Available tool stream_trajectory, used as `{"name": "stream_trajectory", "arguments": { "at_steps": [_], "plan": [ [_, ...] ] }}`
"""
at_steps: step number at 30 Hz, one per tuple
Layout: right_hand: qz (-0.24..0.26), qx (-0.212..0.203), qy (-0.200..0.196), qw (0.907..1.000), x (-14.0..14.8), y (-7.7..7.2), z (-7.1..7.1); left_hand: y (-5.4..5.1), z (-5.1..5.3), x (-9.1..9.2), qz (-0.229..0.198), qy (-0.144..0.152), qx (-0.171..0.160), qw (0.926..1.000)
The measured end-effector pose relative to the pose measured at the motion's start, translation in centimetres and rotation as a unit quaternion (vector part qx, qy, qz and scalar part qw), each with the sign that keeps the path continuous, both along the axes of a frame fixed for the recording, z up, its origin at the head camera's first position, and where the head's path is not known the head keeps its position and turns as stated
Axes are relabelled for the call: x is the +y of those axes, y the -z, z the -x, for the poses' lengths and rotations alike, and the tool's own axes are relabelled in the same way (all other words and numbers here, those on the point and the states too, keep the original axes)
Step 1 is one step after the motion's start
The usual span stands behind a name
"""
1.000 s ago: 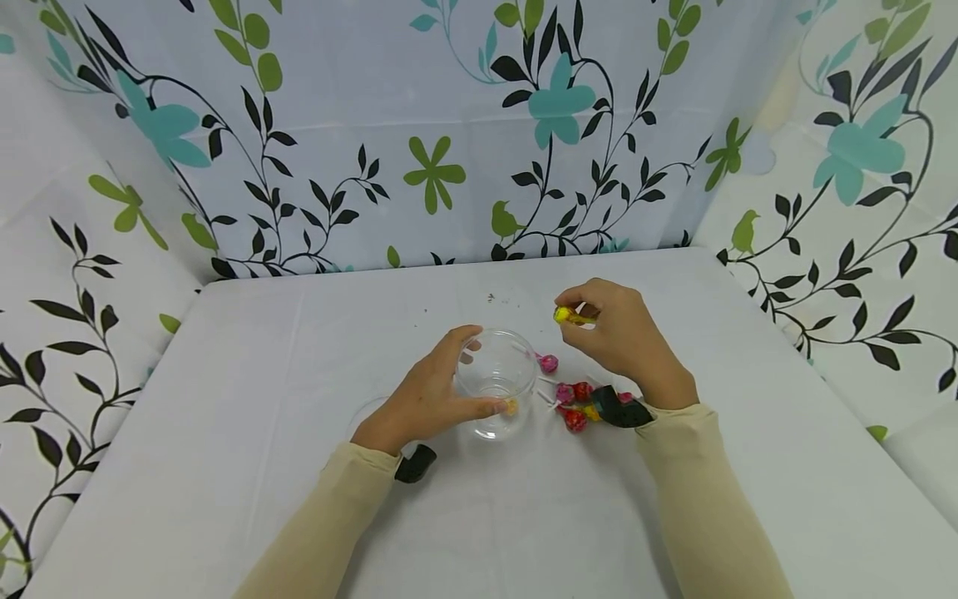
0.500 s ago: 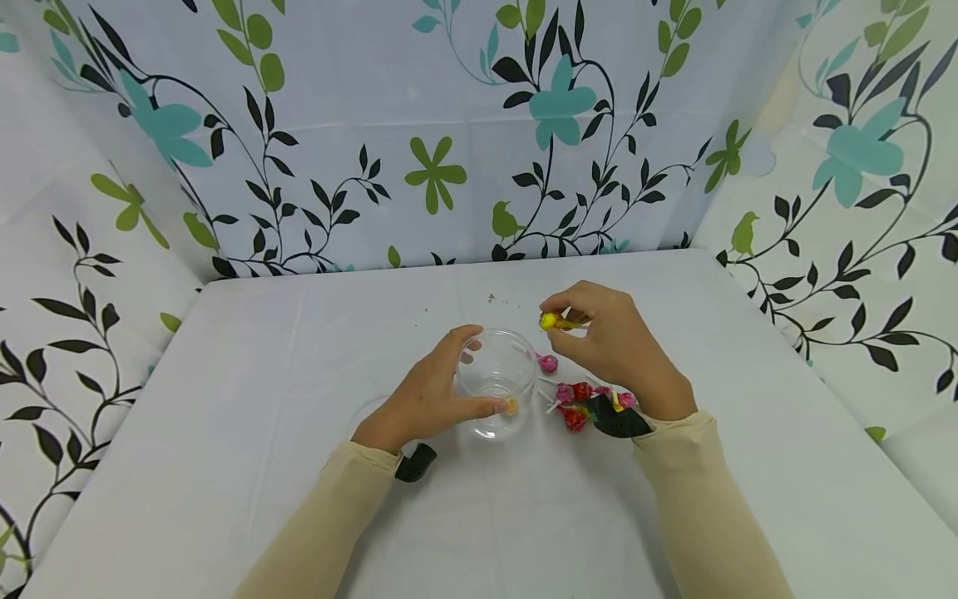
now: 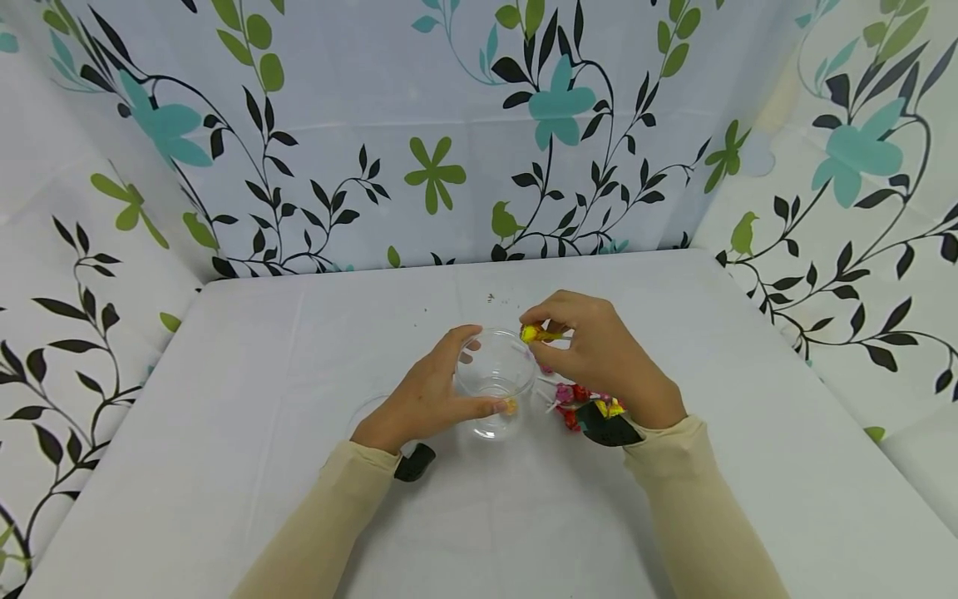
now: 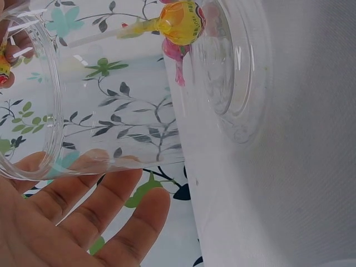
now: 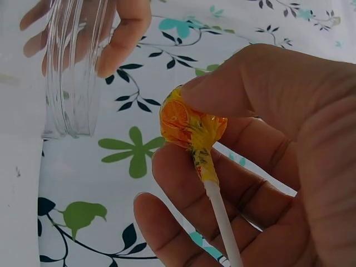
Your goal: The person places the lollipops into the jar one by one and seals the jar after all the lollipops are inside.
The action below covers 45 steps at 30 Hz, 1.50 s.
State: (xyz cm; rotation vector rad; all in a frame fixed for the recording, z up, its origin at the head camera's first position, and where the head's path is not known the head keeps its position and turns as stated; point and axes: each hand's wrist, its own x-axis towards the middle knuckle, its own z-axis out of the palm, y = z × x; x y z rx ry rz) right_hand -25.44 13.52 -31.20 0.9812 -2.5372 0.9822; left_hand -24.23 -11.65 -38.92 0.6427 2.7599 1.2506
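floral curtain (image 3: 322,125): pale cloth with teal and green flowers, dark leafy stems and green birds, hanging behind and on both sides of the desk (image 3: 262,374).
desk cover: white cloth, with a few dark specks (image 3: 491,297) toward the far side.
clear jar (image 3: 496,370): upright on the desk, its open mouth facing up.
left hand (image 3: 430,391): grip wrapped around the jar, thumb on the near side, fingers on the far side.
right hand (image 3: 580,341): grip pinching the wrapped head of a yellow lollipop (image 5: 192,125) between thumb and fingers, the white stick trailing back under the palm.
yellow lollipop: just beside the right edge of the jar's mouth, apart from the glass in the right wrist view.
second yellow lollipop (image 4: 182,22): inside the jar, head down near the base.
lollipop pile (image 3: 576,395): red, pink and yellow sweets on the desk, right of the jar, partly hidden by the right wrist's black band (image 3: 609,426).
sleeves (image 3: 329,507): beige, on both arms.
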Motion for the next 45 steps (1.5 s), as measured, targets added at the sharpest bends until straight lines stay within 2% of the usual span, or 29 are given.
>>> {"name": "stream_trajectory", "arguments": {
  "at_steps": [5, 11, 27, 38, 45],
  "plan": [
    [0.001, -0.011, -0.017, 0.9998, -0.4, 0.1, -0.2, 0.0, 0.0, 0.0, 0.001, 0.002, -0.001, 1.0],
    [-0.01, 0.0, -0.038, 0.9992, -0.9, 0.3, -0.2, 0.0, 0.0, 0.0, 0.005, 0.002, 0.001, 1.0],
    [-0.039, -0.026, -0.047, 0.9978, -1.5, 0.6, -0.3, -0.2, -0.3, 0.0, 0.004, -0.006, -0.002, 1.0],
    [-0.061, -0.048, -0.035, 0.9964, -1.6, 0.8, -0.4, -0.1, -0.3, 0.0, 0.0, -0.001, -0.003, 1.0],
    [-0.043, -0.029, -0.034, 0.9981, -1.1, 0.6, -0.2, -0.1, -0.2, -0.2, -0.001, 0.003, -0.001, 1.0]
  ]
}}
